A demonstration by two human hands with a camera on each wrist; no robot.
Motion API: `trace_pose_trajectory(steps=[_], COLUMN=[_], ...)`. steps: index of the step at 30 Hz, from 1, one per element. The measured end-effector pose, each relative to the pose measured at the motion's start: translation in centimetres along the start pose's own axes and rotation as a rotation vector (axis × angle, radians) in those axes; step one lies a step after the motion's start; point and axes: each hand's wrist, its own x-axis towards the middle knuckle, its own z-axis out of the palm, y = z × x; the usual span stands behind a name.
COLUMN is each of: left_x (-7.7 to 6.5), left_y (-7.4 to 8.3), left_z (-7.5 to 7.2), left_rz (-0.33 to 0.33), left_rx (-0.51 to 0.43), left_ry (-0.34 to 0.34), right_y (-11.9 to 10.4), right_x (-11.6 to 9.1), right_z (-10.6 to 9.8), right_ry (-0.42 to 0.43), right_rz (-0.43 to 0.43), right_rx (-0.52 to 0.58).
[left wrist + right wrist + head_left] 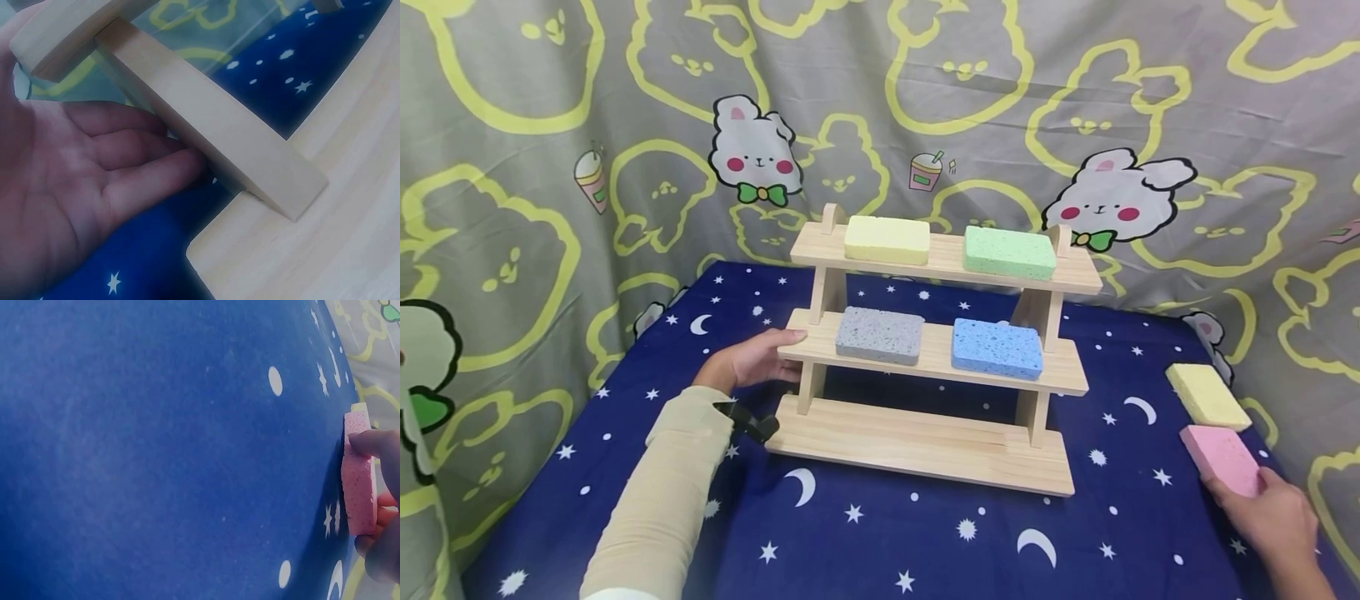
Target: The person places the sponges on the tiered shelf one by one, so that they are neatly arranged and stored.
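A three-tier wooden display shelf (pixel 925 427) stands on the table. My left hand (pixel 762 357) grips the left end of its middle tier, thumb on top and fingers underneath. In the left wrist view those fingers (pixel 150 175) lie against the upright (pixel 212 119). At the far right, my right hand (pixel 1273 517) pinches a pink sponge (pixel 1221 458) between thumb and fingers; the right wrist view shows the same pink sponge (pixel 358 481) edge-on. Just behind it lies a pale yellow sponge (pixel 1208 395).
On the top tier sit a yellow sponge (pixel 887 241) and a green sponge (pixel 1009 252). The middle tier bears a grey sponge (pixel 880 335) and a blue sponge (pixel 997 347). A navy star-and-moon cloth (pixel 880 550) covers the table. Patterned curtains (pixel 850 67) hang behind and at both sides.
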Motion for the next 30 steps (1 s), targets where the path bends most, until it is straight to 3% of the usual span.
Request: trace_pose_trajectory(steps=[8, 17, 30], left_x=[0.0, 0.0, 0.0], left_y=[-0.1, 0.0, 0.0], left_z=[0.0, 0.0, -0.1], left_rz=[-0.005, 0.001, -0.004], left_rx=[0.006, 0.004, 0.008], left_ry=[0.005, 0.002, 0.005], right_y=[-1.9, -4.3, -7.5], right_x=[-0.2, -0.7, -2.4], right_z=[-0.3, -0.6, -0.4], right_ry=[0.058, 0.063, 0.07], right_rz=[-0.092, -0.213, -0.299], right_rx=[0.018, 0.035, 0.07])
